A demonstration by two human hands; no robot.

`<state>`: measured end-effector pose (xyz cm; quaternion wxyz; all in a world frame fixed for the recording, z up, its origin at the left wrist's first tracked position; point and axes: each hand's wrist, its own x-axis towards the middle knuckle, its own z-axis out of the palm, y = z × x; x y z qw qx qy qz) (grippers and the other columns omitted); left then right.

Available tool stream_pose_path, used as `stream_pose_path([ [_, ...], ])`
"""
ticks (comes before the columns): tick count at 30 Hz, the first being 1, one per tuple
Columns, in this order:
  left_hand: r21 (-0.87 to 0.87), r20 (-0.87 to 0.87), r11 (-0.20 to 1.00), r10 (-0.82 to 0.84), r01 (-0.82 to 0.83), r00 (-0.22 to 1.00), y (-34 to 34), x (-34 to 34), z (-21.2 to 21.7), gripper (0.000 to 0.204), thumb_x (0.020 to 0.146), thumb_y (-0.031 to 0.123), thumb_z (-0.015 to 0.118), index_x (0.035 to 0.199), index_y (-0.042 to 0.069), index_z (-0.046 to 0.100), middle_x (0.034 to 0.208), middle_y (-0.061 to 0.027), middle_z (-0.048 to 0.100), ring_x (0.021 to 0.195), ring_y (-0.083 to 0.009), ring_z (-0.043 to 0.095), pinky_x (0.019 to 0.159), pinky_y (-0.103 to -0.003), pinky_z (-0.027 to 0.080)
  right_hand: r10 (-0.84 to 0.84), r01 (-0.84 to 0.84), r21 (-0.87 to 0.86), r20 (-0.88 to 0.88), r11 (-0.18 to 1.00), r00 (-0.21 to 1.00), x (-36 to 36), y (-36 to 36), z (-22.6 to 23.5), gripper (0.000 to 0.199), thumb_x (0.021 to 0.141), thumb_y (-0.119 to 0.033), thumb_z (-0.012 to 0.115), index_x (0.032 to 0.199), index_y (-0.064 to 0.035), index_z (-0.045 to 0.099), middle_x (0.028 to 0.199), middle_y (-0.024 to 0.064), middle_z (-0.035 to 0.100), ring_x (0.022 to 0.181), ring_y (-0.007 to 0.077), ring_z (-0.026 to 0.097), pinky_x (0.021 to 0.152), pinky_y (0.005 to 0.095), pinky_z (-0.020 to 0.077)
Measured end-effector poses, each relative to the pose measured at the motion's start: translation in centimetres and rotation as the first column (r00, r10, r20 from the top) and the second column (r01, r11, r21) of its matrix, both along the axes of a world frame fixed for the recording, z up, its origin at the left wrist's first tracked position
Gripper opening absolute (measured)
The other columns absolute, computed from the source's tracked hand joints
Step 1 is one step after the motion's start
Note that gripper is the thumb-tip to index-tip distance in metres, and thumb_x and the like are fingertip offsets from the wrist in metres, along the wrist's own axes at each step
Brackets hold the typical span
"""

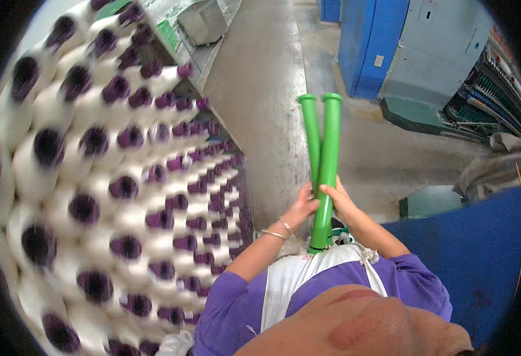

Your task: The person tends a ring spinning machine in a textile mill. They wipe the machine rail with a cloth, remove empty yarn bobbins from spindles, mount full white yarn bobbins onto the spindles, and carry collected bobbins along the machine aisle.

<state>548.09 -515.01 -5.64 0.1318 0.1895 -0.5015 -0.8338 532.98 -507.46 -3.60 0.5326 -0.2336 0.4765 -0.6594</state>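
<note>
In front of my chest are two long green bobbin tubes, flanged at their far ends. The left tube [311, 127] is slimmer and leans away from the right tube [330, 136], and they come together lower down. My right hand [345, 202] is wrapped round the right tube, its thumb across the front. Curled against the tubes from the other side is my left hand [302, 207], with a bracelet at the wrist; some of its fingers are hidden. No yarn shows on either tube.
A tall bank of white yarn bobbins [29, 166] with purple tube ends fills the left side. Ahead runs a grey floor aisle [254, 89]. A metal cart [202, 22] stands far left; blue cabinet [370, 47] and machinery [492, 89] are to the right, with a blue panel [474, 255] nearer.
</note>
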Motion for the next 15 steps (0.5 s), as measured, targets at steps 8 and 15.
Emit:
stream_pose_path([
  [8,-0.191,0.117,0.975,0.134,-0.11,0.984,-26.0,-20.1,1.4,0.102,0.078,0.036,0.078,0.15,0.004,0.014,0.14,-0.0168,0.038,0.129,-0.0271,0.04,0.106,-0.038,0.036,-0.068,0.079,0.083,-0.124,0.993,0.99,-17.1,-27.0,0.8,0.068,0.1,-0.053,0.033,0.152,-0.0126,0.019,0.145,0.0137,0.035,0.134,0.028,0.036,0.111,0.0398,0.0302],
  [15,0.375,0.03,0.724,0.614,-0.579,0.788,-56.6,-25.1,3.4,0.062,0.076,0.041,0.075,0.119,0.003,0.053,0.094,-0.01,0.059,0.081,-0.0223,0.062,0.068,-0.039,0.054,0.344,-0.459,-0.053,-0.588,0.887,0.732,-25.4,-63.2,1.3,0.067,0.1,-0.047,0.039,0.149,-0.0026,0.029,0.153,0.0175,0.031,0.142,0.0289,0.028,0.115,0.0365,0.0225],
])
